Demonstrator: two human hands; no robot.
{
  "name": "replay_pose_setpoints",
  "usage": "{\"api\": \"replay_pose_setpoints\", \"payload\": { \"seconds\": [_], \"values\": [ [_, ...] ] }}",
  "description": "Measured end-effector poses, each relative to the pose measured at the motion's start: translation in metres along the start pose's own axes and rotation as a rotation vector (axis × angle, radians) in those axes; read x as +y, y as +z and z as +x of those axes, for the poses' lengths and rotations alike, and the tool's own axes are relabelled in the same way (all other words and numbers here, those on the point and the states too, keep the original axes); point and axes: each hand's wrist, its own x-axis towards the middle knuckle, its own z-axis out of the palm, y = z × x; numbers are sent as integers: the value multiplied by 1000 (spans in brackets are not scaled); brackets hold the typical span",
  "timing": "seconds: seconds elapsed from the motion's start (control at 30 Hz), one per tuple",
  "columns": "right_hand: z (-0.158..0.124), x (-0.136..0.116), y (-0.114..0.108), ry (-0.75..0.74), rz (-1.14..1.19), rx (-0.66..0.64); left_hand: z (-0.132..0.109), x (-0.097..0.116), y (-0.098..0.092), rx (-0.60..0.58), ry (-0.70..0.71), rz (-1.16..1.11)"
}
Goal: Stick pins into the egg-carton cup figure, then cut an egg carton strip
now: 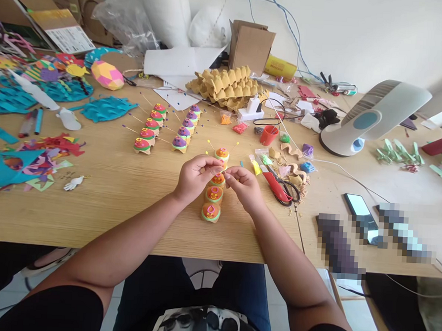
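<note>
An orange egg-carton caterpillar [212, 204] lies on the wooden table [112, 189], a row of painted cups running away from me, its head cup [222, 154] carrying two thin yellow-tipped sticks. My left hand [194, 176] and my right hand [244, 185] meet just above its middle cups, fingers pinched together. Between the fingertips is something very small that I cannot make out. Both forearms reach in from the bottom edge.
Two more cup caterpillars, pink-green [149, 129] and purple [186, 129], lie further back. Red-handled scissors [279, 187], clay bits and a red cup [269, 135] sit right of my hands. A fan [371, 116], a phone [362, 217], egg cartons [225, 86] and paper scraps [28, 160] surround them.
</note>
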Motion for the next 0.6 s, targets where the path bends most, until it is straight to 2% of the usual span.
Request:
{"api": "replay_pose_setpoints", "payload": {
  "seconds": [0.27,0.4,0.6],
  "values": [
    [0,3,1,-27,-75,-10,2,5,-2,-20,54,54],
    [-1,-1,1,-23,-31,-26,2,5,-3,-19,105,34],
    [-1,-4,-1,-3,-9,-6,2,7,-2,-22,76,30]
  ]
}}
